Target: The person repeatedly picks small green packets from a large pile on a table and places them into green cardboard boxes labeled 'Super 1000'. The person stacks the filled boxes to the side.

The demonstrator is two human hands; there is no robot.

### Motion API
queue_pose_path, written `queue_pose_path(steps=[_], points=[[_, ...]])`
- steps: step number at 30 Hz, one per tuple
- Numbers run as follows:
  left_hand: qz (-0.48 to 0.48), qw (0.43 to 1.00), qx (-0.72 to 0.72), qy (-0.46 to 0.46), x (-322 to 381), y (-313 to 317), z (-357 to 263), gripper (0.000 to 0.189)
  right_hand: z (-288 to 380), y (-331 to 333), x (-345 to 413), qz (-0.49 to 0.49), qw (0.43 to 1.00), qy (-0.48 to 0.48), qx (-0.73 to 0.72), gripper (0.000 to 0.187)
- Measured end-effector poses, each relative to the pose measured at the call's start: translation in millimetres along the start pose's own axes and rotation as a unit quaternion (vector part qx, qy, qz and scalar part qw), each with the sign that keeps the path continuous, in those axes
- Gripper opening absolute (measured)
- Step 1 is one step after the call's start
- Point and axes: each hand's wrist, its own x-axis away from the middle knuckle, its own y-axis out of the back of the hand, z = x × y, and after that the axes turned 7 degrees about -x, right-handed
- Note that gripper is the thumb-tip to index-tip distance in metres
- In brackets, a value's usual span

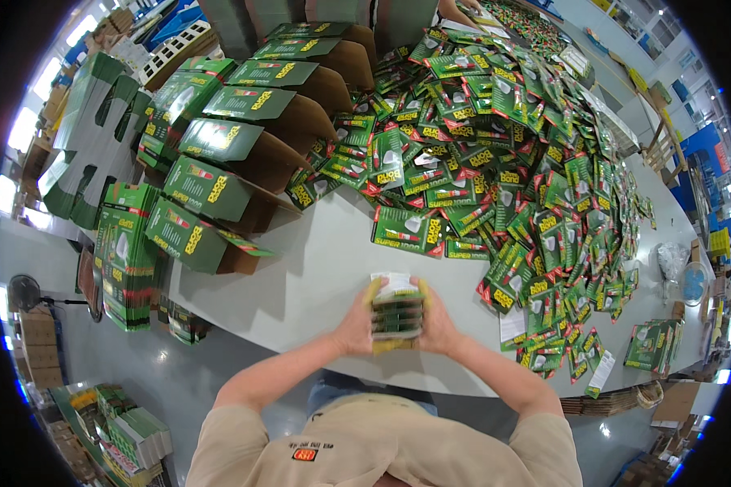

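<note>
My left hand (354,322) and my right hand (437,321) press from both sides on a stack of carded glue packs (396,319). Yellow coverings show on some fingertips. The stack is held above the near part of the white table (298,304), its layered edges facing me. Beyond it and to the right spreads a large heap of green glue blister cards (411,228), with red-and-white tubes on them. To the left runs a row of open green cardboard display boxes (186,237). A card (247,243) sticks out of the nearest box.
Bundles of flattened green cartons (122,262) stand along the left edge. Folded grey-green cardboard pieces (88,134) lie behind them. Another person's hand (457,11) is at the far side. More green packages (652,347) stand at right, near a clear plastic bag (673,262).
</note>
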Motion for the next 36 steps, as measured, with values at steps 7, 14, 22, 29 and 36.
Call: queue_pose_path(steps=[7,14,22,29,36], points=[[-0.028,0.984,-0.167,-0.052,9.9,-0.5,38.9,0.089,-53.3,-17.0,7.2,0.017,0.998,0.053,-0.015,0.123],[-0.176,0.926,0.326,0.072,3.2,-68.0,-30.3,0.095,0.7,19.3,14.7,0.054,0.976,-0.085,-0.194,0.128],[-0.049,0.923,0.213,0.316,29.4,-107.6,-13.9,0.056,53.2,52.7,71.4,0.033,0.919,-0.292,-0.262,0.094],[0.258,0.861,0.031,0.437,52.7,-6.2,-43.7,0.061,33.1,17.8,85.7,0.100,0.895,-0.352,-0.256,0.093],[-0.131,0.639,-0.718,0.243,56.7,143.8,-116.9,0.100,40.8,28.5,68.8,0.178,0.876,-0.355,-0.272,0.105]])
